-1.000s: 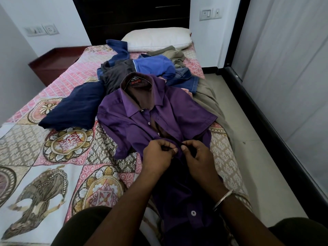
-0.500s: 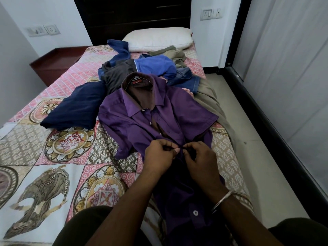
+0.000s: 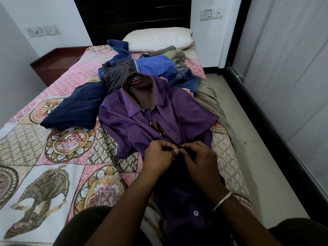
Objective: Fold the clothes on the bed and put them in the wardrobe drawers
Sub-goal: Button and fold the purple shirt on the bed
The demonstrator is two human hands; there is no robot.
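A purple shirt [image 3: 142, 119] lies face up along the patterned bed [image 3: 53, 153], collar toward the pillow, its upper front unbuttoned. My left hand [image 3: 159, 157] and my right hand [image 3: 198, 157] meet at the shirt's placket at mid-chest, each pinching a front edge with curled fingers. Behind the shirt sits a heap of unfolded clothes: a navy garment [image 3: 74, 107], a grey one [image 3: 117, 73], a blue one [image 3: 156, 66], jeans [image 3: 188, 80] and olive trousers [image 3: 209, 96].
A white pillow [image 3: 159, 39] lies at the head of the bed against a dark headboard [image 3: 131, 16]. A brown bedside cabinet [image 3: 55, 61] stands at the left. Tiled floor [image 3: 248, 139] runs along the right, beside pale wardrobe doors [image 3: 292, 77].
My two hands have drawn closer together on the placket, closing the gap between the front edges. The shirt and the clothes heap lie as before.
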